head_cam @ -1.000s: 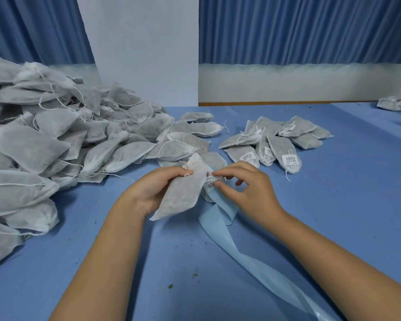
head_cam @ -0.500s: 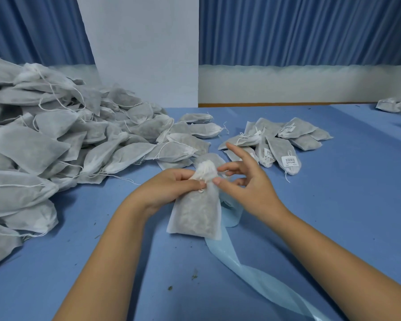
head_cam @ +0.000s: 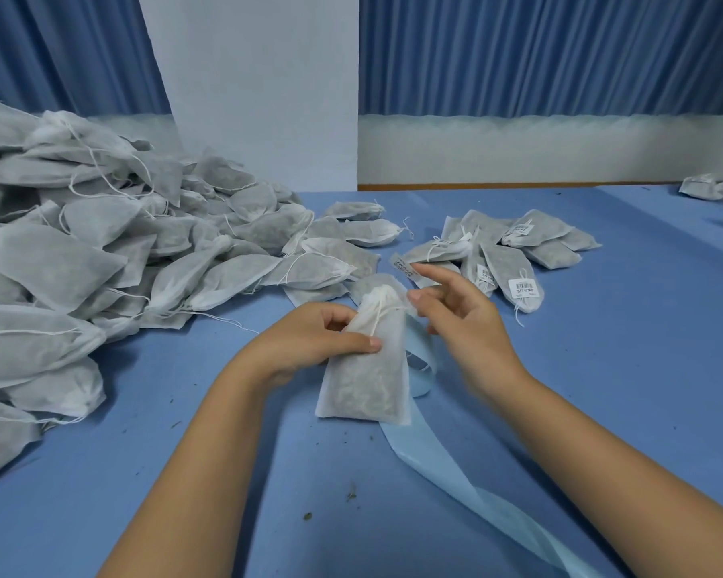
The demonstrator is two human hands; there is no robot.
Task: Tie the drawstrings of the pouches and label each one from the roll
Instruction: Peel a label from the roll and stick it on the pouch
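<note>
While the left hand [head_cam: 322, 344] clamps its grip on the pouch [head_cam: 368, 381] and the right hand [head_cam: 464, 323] is spread apart beside its neck, the drawstring [head_cam: 378, 312] could slacken unknotted.

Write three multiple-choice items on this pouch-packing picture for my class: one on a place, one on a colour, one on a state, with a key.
1. Where on the table is the big pile of pouches? A. left side B. right side C. under the hands
2. What colour is the table? A. red B. blue C. white
3. What is the left hand doing? A. resting flat B. pointing C. gripping a pouch
Key: 1 A, it fills the left side; 2 B, the surface is blue; 3 C, thumb and fingers curl round it.
</note>
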